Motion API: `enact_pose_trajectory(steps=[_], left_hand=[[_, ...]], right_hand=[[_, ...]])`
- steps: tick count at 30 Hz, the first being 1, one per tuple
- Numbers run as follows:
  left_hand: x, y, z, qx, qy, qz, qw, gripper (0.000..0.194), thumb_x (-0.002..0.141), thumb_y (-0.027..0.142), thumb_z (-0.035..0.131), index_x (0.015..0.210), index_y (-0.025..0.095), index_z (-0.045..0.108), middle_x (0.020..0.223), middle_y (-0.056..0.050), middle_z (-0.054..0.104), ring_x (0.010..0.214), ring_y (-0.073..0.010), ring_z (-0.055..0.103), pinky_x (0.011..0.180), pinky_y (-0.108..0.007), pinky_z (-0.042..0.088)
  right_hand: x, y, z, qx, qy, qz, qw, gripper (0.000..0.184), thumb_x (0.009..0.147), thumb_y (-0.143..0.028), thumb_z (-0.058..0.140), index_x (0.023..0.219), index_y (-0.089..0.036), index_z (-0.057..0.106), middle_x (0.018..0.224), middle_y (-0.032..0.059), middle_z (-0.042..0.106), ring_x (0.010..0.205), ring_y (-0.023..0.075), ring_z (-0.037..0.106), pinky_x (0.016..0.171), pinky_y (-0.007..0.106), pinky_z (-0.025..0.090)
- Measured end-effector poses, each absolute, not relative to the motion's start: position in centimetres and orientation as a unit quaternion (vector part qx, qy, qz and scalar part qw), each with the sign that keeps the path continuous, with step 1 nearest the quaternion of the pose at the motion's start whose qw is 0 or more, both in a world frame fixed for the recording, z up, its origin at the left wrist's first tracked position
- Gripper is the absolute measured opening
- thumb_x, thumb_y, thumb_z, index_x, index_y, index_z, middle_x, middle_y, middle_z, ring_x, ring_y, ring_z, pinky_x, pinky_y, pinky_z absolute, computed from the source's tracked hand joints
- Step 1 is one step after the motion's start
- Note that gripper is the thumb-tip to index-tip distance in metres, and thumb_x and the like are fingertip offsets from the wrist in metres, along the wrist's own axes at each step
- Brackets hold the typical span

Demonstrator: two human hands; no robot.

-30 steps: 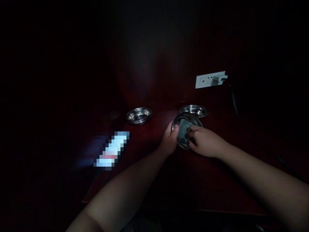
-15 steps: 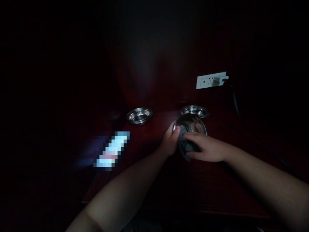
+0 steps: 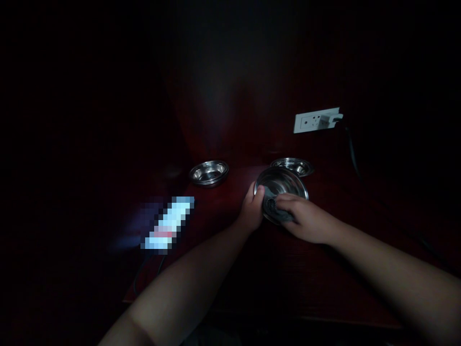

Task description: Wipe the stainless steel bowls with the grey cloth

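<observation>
Now, head view: it is dark, and a red table (image 3: 306,274) shows under the hands.
Shiny bowl: this bowl (image 3: 283,178) is between the two hands, tipped with its open side up toward the head.
Left hand: the left hand (image 3: 253,210) is closed on the bowl's left rim, thumb on top.
Right hand: the right hand (image 3: 306,218) is bunched around a gray cloth (image 3: 270,204) and pushes it in the bowl's near side.
Back bowl: it (image 3: 300,166) is behind the shiny bowl, partly hidden; I cannot tell if they touch.
Bowl pile: the pile (image 3: 209,174) sits well to the left, with red table top between it and the left hand.
Bright screen: it (image 3: 169,225) is all blurry squares, so its words can't be read.
Wall socket: it (image 3: 304,123) is white, with a plug (image 3: 329,119) in its right side.
Table edge: the front edge runs low, under the arms.
</observation>
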State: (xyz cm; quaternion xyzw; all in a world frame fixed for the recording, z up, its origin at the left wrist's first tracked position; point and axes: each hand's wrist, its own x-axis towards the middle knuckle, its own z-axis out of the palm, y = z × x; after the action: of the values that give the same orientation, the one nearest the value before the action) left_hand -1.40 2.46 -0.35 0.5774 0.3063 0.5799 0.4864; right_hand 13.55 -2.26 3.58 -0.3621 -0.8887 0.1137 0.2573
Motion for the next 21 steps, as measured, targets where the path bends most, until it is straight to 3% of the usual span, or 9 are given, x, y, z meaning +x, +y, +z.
enact_pose_trajectory(steps=[3, 7, 11, 16, 18, 21], left_hand=[[-1.4, 2.4, -0.2, 0.577, 0.313, 0.581, 0.48, 0.036, 0.092, 0.043, 0.041, 0.113, 0.019, 0.057, 0.111, -0.007, 0.064, 0.105, -0.021, 0.057, 0.097, -0.033, 0.042], [-1.5, 2.2, -0.1, 0.575, 0.307, 0.563, 0.508, 0.041, 0.091, 0.044, 0.042, 0.121, 0.019, 0.056, 0.117, -0.008, 0.063, 0.11, -0.0223, 0.057, 0.1, -0.035, 0.04], [-1.6, 2.2, -0.2, 0.569, 0.305, 0.553, 0.527, 0.043, 0.091, 0.045, 0.043, 0.122, 0.019, 0.055, 0.122, -0.009, 0.062, 0.115, -0.024, 0.055, 0.103, -0.037, 0.038], [-1.6, 2.3, -0.2, 0.559, 0.304, 0.55, 0.54, 0.043, 0.091, 0.046, 0.042, 0.121, 0.018, 0.056, 0.123, -0.01, 0.062, 0.113, -0.0239, 0.056, 0.103, -0.038, 0.039], [-1.5, 2.2, -0.2, 0.554, 0.299, 0.555, 0.544, 0.043, 0.091, 0.044, 0.043, 0.122, 0.018, 0.055, 0.123, -0.01, 0.062, 0.114, -0.0239, 0.056, 0.102, -0.038, 0.04], [-1.3, 2.0, 0.0, 0.549, 0.291, 0.558, 0.55, 0.041, 0.091, 0.042, 0.043, 0.121, 0.017, 0.056, 0.121, -0.01, 0.062, 0.114, -0.0233, 0.057, 0.102, -0.036, 0.04]], right_hand=[[14.1, -2.0, 4.0, -0.404, -0.861, 0.105, 0.29, 0.018, 0.069, -0.005, 0.047, 0.076, -0.019, 0.055, 0.08, 0.0061, 0.061, 0.079, 0.0208, 0.058, 0.077, 0.035, 0.047], [14.9, -1.2, 4.1, -0.466, -0.782, 0.136, 0.392, 0.013, 0.073, -0.012, 0.045, 0.079, -0.02, 0.054, 0.075, 0.0035, 0.062, 0.071, 0.0199, 0.06, 0.07, 0.034, 0.049], [15.2, -0.2, 3.6, -0.5, -0.652, 0.259, 0.509, 0.011, 0.077, -0.023, 0.046, 0.071, -0.021, 0.055, 0.066, 0.0023, 0.064, 0.066, 0.021, 0.063, 0.064, 0.034, 0.052], [14.9, 0.0, 3.4, -0.46, -0.577, 0.38, 0.559, 0.009, 0.073, -0.023, 0.051, 0.078, -0.022, 0.058, 0.068, 0.0018, 0.067, 0.065, 0.0219, 0.066, 0.058, 0.034, 0.054], [15.0, 0.0, 3.5, -0.467, -0.582, 0.331, 0.577, 0.011, 0.071, -0.024, 0.057, 0.082, -0.021, 0.059, 0.075, 0.0035, 0.069, 0.07, 0.0236, 0.067, 0.065, 0.037, 0.055], [15.6, 0.0, 3.7, -0.512, -0.586, 0.146, 0.611, 0.017, 0.07, -0.025, 0.064, 0.086, -0.021, 0.059, 0.086, 0.0073, 0.068, 0.08, 0.0266, 0.066, 0.077, 0.042, 0.053]])
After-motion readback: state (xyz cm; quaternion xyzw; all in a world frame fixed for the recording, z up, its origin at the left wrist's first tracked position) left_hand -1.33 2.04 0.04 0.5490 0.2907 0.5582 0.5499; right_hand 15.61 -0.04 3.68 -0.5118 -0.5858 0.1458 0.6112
